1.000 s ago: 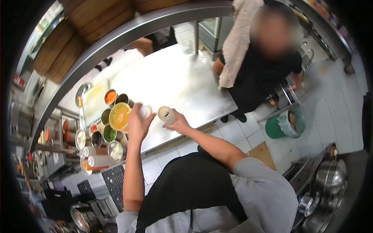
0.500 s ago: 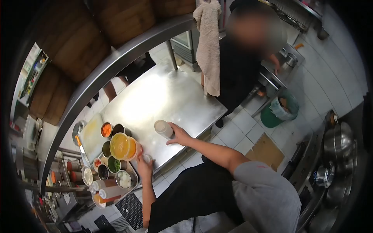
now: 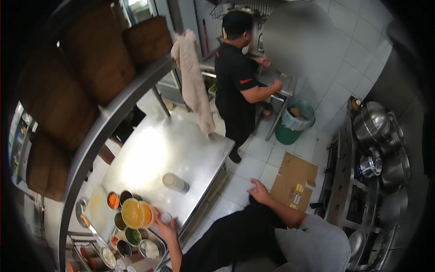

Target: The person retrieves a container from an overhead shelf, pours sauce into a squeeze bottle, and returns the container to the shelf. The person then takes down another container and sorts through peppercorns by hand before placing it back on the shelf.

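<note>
My left hand (image 3: pixel 167 230) is at the table's near left side, its fingers closed against a clear tub of orange-yellow contents (image 3: pixel 135 213). Beside its thumb is a small whitish round piece (image 3: pixel 166 218), too small to name. On the metal table (image 3: pixel 199 152) a cylindrical, pale-topped container (image 3: pixel 176 182) stands apart from both hands. My right hand (image 3: pixel 260 191) is off the table's edge, in front of my apron, fingers apart and holding nothing.
Around the tub are metal tins, with chopped orange pieces (image 3: pixel 113 200), chopped greens (image 3: pixel 133 236) and white pieces (image 3: pixel 149 249). A towel (image 3: pixel 192 77) hangs from the shelf frame. A co-worker (image 3: pixel 238 86) stands beyond the table. Cardboard (image 3: pixel 294 177) lies on the floor; a green bin (image 3: pixel 292 129) stands behind.
My right hand has let go of the pale-topped container and moved right, off the table. My left hand stays at the tub. The view has swung right; the co-worker has turned.
</note>
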{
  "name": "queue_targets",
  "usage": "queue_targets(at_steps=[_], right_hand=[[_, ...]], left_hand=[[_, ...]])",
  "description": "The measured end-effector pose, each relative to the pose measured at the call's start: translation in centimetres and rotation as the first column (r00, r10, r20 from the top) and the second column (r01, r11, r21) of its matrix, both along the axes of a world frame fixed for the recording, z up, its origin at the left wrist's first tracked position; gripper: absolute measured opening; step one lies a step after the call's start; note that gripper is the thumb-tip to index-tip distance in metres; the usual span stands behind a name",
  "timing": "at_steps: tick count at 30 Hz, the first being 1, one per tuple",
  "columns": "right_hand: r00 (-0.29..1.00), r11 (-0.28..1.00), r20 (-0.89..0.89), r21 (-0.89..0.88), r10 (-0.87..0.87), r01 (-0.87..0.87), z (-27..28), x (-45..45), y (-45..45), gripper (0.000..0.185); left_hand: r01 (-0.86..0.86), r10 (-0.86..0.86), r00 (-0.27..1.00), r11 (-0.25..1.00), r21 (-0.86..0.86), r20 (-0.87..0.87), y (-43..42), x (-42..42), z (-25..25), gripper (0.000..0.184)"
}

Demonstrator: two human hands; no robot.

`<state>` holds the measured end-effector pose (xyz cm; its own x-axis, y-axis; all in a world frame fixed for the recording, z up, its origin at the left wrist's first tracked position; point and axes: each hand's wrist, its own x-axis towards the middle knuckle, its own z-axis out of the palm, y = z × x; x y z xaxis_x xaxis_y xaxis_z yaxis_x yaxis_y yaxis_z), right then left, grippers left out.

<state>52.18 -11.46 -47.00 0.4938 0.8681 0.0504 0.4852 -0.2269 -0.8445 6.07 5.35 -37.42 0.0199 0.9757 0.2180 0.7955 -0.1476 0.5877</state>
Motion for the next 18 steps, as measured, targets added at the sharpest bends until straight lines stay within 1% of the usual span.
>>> queue_targets(at_steps=[2,3,5,7,8,10,11,12,13,14,15,17,18], right_hand=[[0.991,0.998,-0.124,-0.053,-0.052,0.046,-2.4,1.5,-2.4,0.064],[0.993,0.999,-0.112,0.009,-0.04,0.041,-4.2,2.3,-3.4,0.06],[0.981,0.993,-0.185,-0.116,-0.051,0.029,-4.3,4.0,-4.5,0.057],[0.975,0.986,-0.222,-0.165,-0.031,-0.006,-5.0,5.6,-4.9,0.053],[0.97,0.981,-0.241,-0.192,-0.019,-0.029,-5.3,6.9,-5.1,0.051],[0.974,0.971,-0.221,-0.214,0.054,-0.102,-5.0,9.7,-5.3,0.048],[0.973,0.965,-0.217,-0.226,0.084,-0.134,-5.0,11.0,-5.5,0.046],[0.974,0.967,-0.211,-0.219,0.084,-0.131,-5.3,12.5,-5.5,0.039],[0.969,0.971,-0.234,-0.201,0.079,-0.128,-5.5,14.0,-5.8,0.038],[0.963,0.975,-0.259,-0.185,0.074,-0.124,-5.5,15.6,-6.0,0.037],[0.957,0.979,-0.283,-0.165,0.069,-0.12,-5.3,17.4,-6.3,0.035],[0.951,0.983,-0.308,-0.166,0.021,-0.075,-4.3,20.2,-7.4,0.034],[0.948,0.985,-0.318,-0.164,-0.001,-0.054,-3.9,21.5,-7.9,0.033]], left_hand=[[-0.055,0.057,0.997,0.998,0.039,-0.051,-1.4,1.1,1.8,0.084],[-0.057,0.065,0.995,0.993,0.108,-0.072,-2.1,1.1,1.1,0.078],[-0.05,0.077,0.991,0.972,0.232,-0.111,-3.1,2.2,-0.2,0.067],[-0.008,0.006,0.998,1.0,-0.018,-0.067,-4.4,6.3,2.1,0.058],[0.015,-0.021,0.999,0.989,-0.148,-0.041,-5.3,8.4,2.8,0.053],[0.19,-0.174,0.975,0.975,-0.116,0.136,-5.7,13.3,0.2,0.045],[0.279,-0.254,0.943,0.956,-0.092,0.216,-6.2,15.4,-1.1,0.041],[0.331,-0.303,0.925,0.939,-0.093,0.231,-6.9,18.6,-0.1,0.037],[0.383,-0.351,0.904,0.918,-0.101,0.245,-7.6,22.3,1.8,0.034],[0.419,-0.378,0.897,0.893,-0.166,0.23,-8.4,25.4,3.3,0.031],[0.476,-0.438,0.876,0.851,-0.222,0.199,-8.3,27.5,1.7,0.029],[0.573,-0.508,0.819,0.741,-0.351,0.265,-8.7,32.0,1.8,0.029],[0.601,-0.555,0.797,0.695,-0.395,0.237,-8.4,33.8,1.8,0.029]])
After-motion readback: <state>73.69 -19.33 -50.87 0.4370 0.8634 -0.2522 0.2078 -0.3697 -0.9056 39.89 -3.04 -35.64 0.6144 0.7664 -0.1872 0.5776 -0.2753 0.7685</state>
